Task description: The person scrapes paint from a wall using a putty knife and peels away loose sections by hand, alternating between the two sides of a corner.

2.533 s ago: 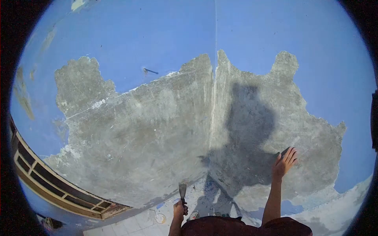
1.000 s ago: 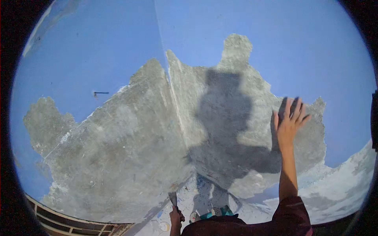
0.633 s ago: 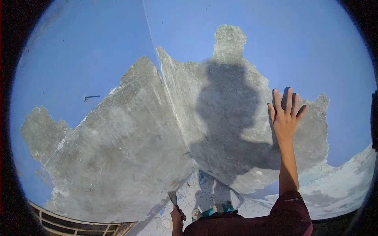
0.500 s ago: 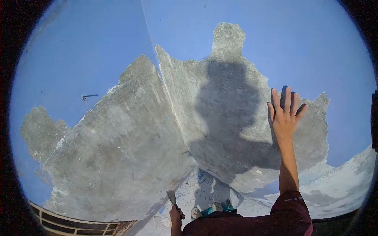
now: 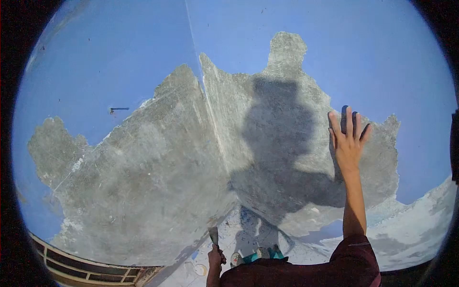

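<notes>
My right hand (image 5: 349,147) rests with spread fingers against the wall, over the right part of a bare grey patch (image 5: 287,124) where the blue paint (image 5: 377,62) is gone. Nothing is held in it. Low in the view, my left hand (image 5: 216,257) is wrapped round the handle of a scraper (image 5: 213,236), whose flat blade points up. The scraper is near the foot of the wall corner. A second grey patch (image 5: 143,177) spreads over the left wall.
A small dark fixture (image 5: 119,109) sticks out of the left wall. A barred frame (image 5: 86,271) lies at the lower left. The floor (image 5: 229,234) between the walls is speckled white. My shadow falls on the right wall.
The view has shifted slightly, so the wall corner and fixture appear further right. My left hand and the scraper show a little further right and the blade is more upright.
</notes>
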A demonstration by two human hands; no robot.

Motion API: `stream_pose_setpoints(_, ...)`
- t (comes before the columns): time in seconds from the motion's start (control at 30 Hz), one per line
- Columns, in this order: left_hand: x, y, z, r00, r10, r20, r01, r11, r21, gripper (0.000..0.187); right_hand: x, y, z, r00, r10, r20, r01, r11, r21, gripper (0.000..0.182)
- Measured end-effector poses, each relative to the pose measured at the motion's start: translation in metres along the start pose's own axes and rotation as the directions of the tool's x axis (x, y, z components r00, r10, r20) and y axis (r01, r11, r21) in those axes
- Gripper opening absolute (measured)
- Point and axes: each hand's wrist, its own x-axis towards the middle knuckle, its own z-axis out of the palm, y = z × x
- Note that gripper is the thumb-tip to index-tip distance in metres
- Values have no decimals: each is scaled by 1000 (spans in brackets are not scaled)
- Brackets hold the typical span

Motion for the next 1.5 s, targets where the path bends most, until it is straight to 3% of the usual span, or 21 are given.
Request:
stream_pose_setpoints(0.17, 0, 2, -10, 998, -37, -41, 35, 999, -36, 55, -5, -1, -3, 999, -31, 40, 32, 999, -12, 54)
stream_pose_setpoints(0.23, 2, 1, -15, 1000, 18, -12, -18, 1000, -22, 55, -1, -4, -5, 998, -49, 42, 49, 999, -12, 54)
stream_pose_setpoints(0.33, 5, 2, -17, 999, -16, -30, 14, 999, -48, 53, 4, -13, -9, 995, 93, 31, -93, 996, 1, 57)
stream_pose_setpoints(0.47, 11, 4, -20, 996, -12, -86, 3, 995, -101, 49, 17, -33, -2, 984, 140, -114, -130, 987, 94, 59)
stream_pose_setpoints(0.57, 34, -4, -26, 986, 112, -122, -129, 982, -141, 40, 24, -50, 11, 981, 148, -122, -138, 986, 91, 58)
stream_pose_setpoints(0.63, 46, 14, -27, 978, 195, -70, -205, 958, -200, 29, 31, -59, 18, 980, 142, -140, -147, 989, -21, 57)
stream_pose_setpoints(0.7, 53, 60, -31, 888, 441, -129, -446, 895, -9, 24, 29, -61, 23, 983, 138, -122, -143, 989, -33, 56)
stream_pose_setpoints(0.73, 36, 107, -28, 864, 479, -157, -495, 865, -83, 22, 30, -62, 24, 980, 143, -138, -149, 988, -37, 56)
stream_pose_setpoints(0.83, 24, 226, -35, 789, 591, -170, -607, 793, -59, 16, 30, -62, 23, 977, 142, -159, -146, 989, -14, 55)
stream_pose_setpoints(0.9, -5, 310, -38, 685, 725, -79, -720, 689, 83, 43, 28, -63, 23, 979, 153, -134, -158, 987, -24, 54)
stream_pose_setpoints(0.93, 3, 342, -43, 587, 808, -49, -773, 578, 262, 42, 27, -63, 24, 980, 145, -140, -149, 989, -22, 52)
stream_pose_setpoints(0.97, 6, 374, -41, 343, 939, 3, -815, 296, 498, 43, 26, -61, 24, 981, 137, -137, -141, 990, -17, 52)
stream_pose_setpoints(1.03, -7, 426, -25, 114, 993, 36, -733, 59, 678, 41, 22, -60, 26, 992, 94, -87, -97, 995, -22, 52)
stream_pose_setpoints(1.13, -41, 477, 11, 104, 990, 97, -605, -14, 796, 39, 19, -60, 25, 995, 102, -23, -102, 995, -2, 52)
stream_pose_setpoints(1.2, -49, 494, 29, -15, 988, 152, -508, -138, 850, 36, 17, -62, 28, 993, 111, -29, -111, 994, 9, 51)
stream_pose_setpoints(1.23, -53, 497, 34, -19, 987, 158, -504, -145, 851, 36, 16, -63, 30, 993, 114, -34, -113, 993, 18, 51)
stream_pose_setpoints(1.3, -57, 502, 43, -6, 990, 142, -349, -135, 927, 29, 14, -63, 32, 990, 142, 14, -142, 990, 0, 51)
stream_pose_setpoints(1.37, -61, 504, 45, -25, 989, 144, -325, -144, 935, 23, 12, -62, 34, 985, 161, 65, -160, 987, -20, 50)
stream_pose_setpoints(1.5, -70, 506, 47, -59, 990, 130, -327, -142, 934, 17, 10, -62, 41, 988, 153, 24, -152, 988, -37, 50)
